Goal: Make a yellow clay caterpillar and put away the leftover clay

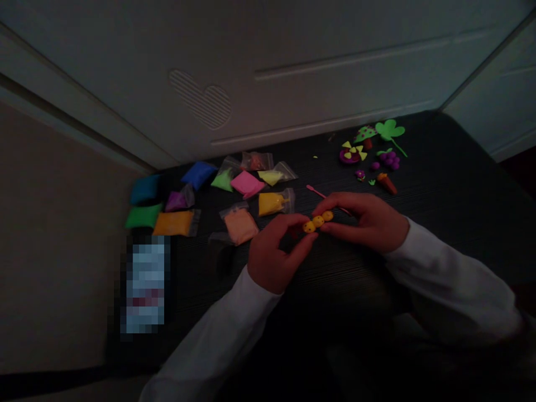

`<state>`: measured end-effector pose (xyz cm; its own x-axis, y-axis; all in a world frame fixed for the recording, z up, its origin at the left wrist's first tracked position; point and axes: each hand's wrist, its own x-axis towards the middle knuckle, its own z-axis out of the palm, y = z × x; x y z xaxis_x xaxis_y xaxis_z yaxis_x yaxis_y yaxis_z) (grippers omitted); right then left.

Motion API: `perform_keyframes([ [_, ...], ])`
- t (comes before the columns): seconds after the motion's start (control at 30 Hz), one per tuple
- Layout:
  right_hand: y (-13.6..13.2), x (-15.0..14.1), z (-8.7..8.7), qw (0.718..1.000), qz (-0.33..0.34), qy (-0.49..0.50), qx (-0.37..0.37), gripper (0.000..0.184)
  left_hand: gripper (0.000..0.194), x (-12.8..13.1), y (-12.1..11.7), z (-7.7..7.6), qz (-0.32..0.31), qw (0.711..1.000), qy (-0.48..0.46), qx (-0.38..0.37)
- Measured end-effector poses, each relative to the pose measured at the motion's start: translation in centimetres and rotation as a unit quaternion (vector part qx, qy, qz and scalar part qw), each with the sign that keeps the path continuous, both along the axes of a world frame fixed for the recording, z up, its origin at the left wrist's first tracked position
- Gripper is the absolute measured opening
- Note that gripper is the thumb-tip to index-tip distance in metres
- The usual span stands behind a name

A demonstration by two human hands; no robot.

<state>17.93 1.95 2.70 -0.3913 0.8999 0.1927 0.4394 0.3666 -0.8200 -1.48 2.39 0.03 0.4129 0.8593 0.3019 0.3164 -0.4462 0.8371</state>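
Note:
A short chain of three yellow clay balls with dark dots [317, 221] sits between my hands. My left hand [272, 254] pinches its left end, and my right hand [362, 220] holds its right end with the fingertips. A thin pink modelling tool [320, 194] lies on the table, its far end reaching under my right hand. Nearest my left hand are an orange clay bag [240, 226] and a yellow clay bag [271, 204].
Several more clay bags in bright colours [199, 175] lie on the dark ribbed table [452, 167]. Finished clay and foam shapes [368, 151] stand at the far right. A pixelated rectangular object [145, 285] rests at the left. A pale panelled door [293, 72] rises behind.

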Motion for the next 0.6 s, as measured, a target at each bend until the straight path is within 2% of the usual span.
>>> perform_keyframes([
  [0.37, 0.01, -0.13, -0.34, 1.0, -0.003, 0.001, 0.008, 0.023, 0.02, 0.09, 0.04, 0.44, 0.018, 0.999, 0.027, 0.04],
  [0.47, -0.05, -0.17, -0.27, 1.0, -0.007, 0.008, 0.002, 0.023, 0.026, 0.08, 0.06, 0.31, 0.008, 1.0, -0.015, -0.014],
  [0.6, -0.18, -0.3, -0.31, 0.998, -0.024, 0.051, -0.019, 0.024, 0.034, 0.22, 0.24, 0.3, -0.01, 0.982, -0.123, -0.145],
])
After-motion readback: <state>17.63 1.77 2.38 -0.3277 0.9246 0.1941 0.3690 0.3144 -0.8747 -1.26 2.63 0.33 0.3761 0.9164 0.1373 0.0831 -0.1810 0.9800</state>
